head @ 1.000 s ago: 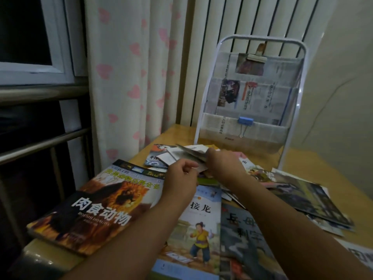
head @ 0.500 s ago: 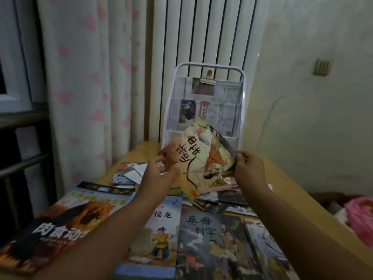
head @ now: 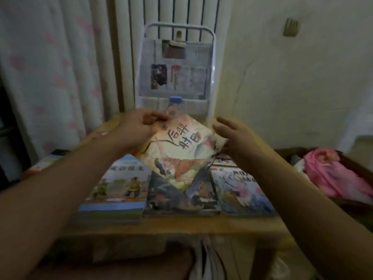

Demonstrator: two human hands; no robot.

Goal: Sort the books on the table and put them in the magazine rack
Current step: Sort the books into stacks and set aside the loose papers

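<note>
Wooden worktop (head: 181,225) stands against a pale wall, with a white radiator behind it and a pink-patterned curtain (head: 50,67) at left. A white-framed magazine rack (head: 212,63) stands upright at the worktop's far edge, its pockets lined with newspaper; a blue clip (head: 176,99) sits on the lower pocket. Three books lie side by side along the near edge: a blue-edged book (head: 119,188), a dark-covered book (head: 181,201), a pale-blue book (head: 240,190). Pink cloth (head: 333,174) lies off to the right, beyond the worktop.

Versus 0.5 s ago: the picture book (head: 181,150) has dropped from in front of the rack's lower pocket to a spot lower and nearer, above the dark-covered book. It is now tilted corner-down, title readable. The view has shifted right; the large animal book at left is nearly out of frame.

Left hand (head: 137,128): grip narrow, fingers pinching the book's upper left corner. Right hand (head: 236,136): fingers extended at the book's right edge; contact appears likely, but blur prevents confirming a closed hold. The book sits between the two hands, raised off the worktop, in front of the rack.
</note>
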